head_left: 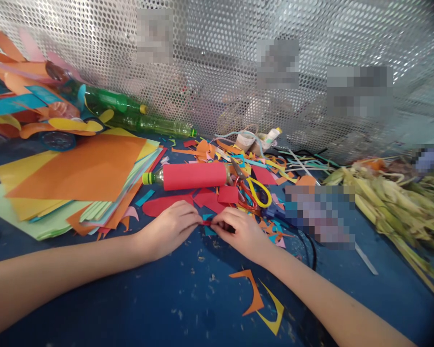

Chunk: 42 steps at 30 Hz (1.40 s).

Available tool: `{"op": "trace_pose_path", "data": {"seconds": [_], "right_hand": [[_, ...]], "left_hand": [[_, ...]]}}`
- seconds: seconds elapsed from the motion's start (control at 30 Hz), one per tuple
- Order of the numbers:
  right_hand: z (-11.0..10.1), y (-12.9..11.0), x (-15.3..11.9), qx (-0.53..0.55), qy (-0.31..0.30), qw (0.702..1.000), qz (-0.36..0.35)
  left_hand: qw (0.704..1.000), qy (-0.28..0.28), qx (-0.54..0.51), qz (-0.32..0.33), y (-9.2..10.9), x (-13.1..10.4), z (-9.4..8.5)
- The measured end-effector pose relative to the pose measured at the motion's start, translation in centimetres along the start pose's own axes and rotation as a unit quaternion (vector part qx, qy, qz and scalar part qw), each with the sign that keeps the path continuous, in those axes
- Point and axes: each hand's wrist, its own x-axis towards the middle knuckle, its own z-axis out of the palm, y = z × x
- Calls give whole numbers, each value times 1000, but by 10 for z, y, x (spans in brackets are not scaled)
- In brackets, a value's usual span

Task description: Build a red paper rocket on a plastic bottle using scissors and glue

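Note:
Pinched between the fingertips of both hands is a small strip of red paper (206,222). My left hand (169,229) closes on one end of it and my right hand (240,233) on the other, low over the table. Just beyond lies a plastic bottle (195,177) on its side, wrapped in red paper, its yellow-green cap to the left. Red paper cutouts (162,204) spread between the bottle and my hands. Scissors with yellow and orange handles (259,193) rest right of the bottle.
A stack of coloured paper (79,168) covers the left side. Behind it lie green bottles (112,100) and paper-decorated bottles. Paper scraps (253,291) lie in front of my right forearm. Dried corn husks (379,207) are piled at the right. A perforated metal wall (217,67) bounds the back.

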Motion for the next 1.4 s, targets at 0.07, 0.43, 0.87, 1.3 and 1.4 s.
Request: {"op": "trace_pose_path", "data": {"seconds": [0.07,0.43,0.87,1.3,1.4], "right_hand": [[-1,0,0,2,-2,1000,-1],[-2,1,0,14,-5,1000,-12],[-2,-4,1,35,13,998,41],[-21,-24,1,417,-99,874,227],[-20,-27,-1,472,-118,842,234]], "left_hand": [[1000,-2,-1,-8,0,0,0],[1000,-3,5,-15,-2,-1,2],[988,-59,124,70,4,4,-2],[934,51,197,294,-1,-10,-27],[935,48,180,302,0,-12,-27]]}}
